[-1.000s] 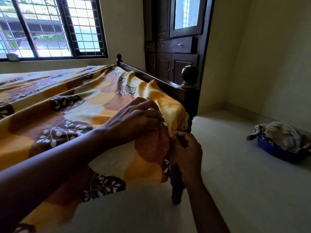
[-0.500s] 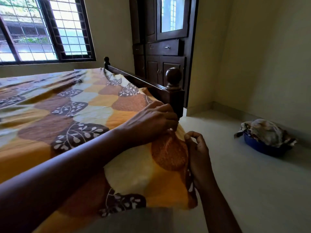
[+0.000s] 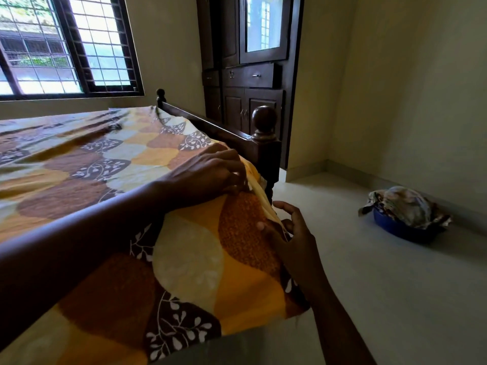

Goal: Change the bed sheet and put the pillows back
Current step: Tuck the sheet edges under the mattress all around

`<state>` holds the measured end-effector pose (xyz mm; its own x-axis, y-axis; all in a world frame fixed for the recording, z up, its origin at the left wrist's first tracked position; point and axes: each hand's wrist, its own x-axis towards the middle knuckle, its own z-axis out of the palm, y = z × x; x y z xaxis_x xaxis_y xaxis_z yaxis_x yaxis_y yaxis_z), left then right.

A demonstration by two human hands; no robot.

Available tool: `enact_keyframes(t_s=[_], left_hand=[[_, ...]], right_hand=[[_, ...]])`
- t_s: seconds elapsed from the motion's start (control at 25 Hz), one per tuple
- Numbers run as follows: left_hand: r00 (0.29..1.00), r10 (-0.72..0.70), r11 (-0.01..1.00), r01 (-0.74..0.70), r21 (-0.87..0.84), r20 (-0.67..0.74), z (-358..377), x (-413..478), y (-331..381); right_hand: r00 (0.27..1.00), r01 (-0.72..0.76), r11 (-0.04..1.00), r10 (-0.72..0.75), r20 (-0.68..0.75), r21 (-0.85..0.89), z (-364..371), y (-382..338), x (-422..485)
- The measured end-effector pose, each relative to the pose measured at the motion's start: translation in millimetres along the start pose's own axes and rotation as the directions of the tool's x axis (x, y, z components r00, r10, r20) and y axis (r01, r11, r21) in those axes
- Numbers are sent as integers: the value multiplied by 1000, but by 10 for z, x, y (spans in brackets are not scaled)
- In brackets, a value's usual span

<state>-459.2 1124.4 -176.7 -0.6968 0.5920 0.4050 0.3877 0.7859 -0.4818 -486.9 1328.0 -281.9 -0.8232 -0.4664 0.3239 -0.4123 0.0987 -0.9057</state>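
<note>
Since the earlier frame: right hand (image 3: 295, 241) has uncurled, its fingers now spread and relaxed, thumb touching the hanging edge of the bed sheet (image 3: 92, 164) at centre-right of frame; it grasps nothing. Left hand (image 3: 208, 175) stays at the mattress corner, centre of frame, fingertips curled and pinching a fold of the sheet just beside the dark bedpost (image 3: 264, 122). Sheet covers the bed across the left half and drapes over the near side. Right edge: blue basin (image 3: 403, 229) on the floor, heaped with crumpled cloth (image 3: 405, 204), well apart from the bed.
</note>
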Motion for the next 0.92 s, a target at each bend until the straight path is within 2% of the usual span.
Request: enact_keyframes(t_s=[0.12, 0.2, 0.28, 0.4, 0.56, 0.72, 0.84, 0.92], left_hand=[[999, -31, 994, 35, -107, 36, 24, -18, -66], [998, -1, 995, 7, -102, 59, 40, -53, -92], [999, 2, 996, 2, -90, 45, 26, -4, -89], [998, -18, 995, 12, -96, -66, -50, 172, -26], [976, -49, 994, 27, -107, -211, -66, 274, 98], [986, -61, 993, 44, -114, -152, 169, 350, 225], [987, -126, 981, 108, -162, -104, 243, 341, 227], [993, -95, 986, 83, -144, -74, 230, 344, 227]], right_hand=[[992, 76, 993, -85, -91, -92, -88, 3, 33], [984, 108, 990, -120, -129, -94, -152, -8, 57], [987, 109, 992, -116, -109, -67, -198, -26, 75], [994, 74, 997, -74, -80, -5, -264, 6, 68], [990, 73, 997, -72, -118, 1, -392, 103, 44], [995, -33, 995, 24, -94, -94, -276, 331, 1], [992, -75, 992, 64, -112, -98, -177, 362, -3], [992, -69, 997, 65, -105, -32, -128, 229, 38]])
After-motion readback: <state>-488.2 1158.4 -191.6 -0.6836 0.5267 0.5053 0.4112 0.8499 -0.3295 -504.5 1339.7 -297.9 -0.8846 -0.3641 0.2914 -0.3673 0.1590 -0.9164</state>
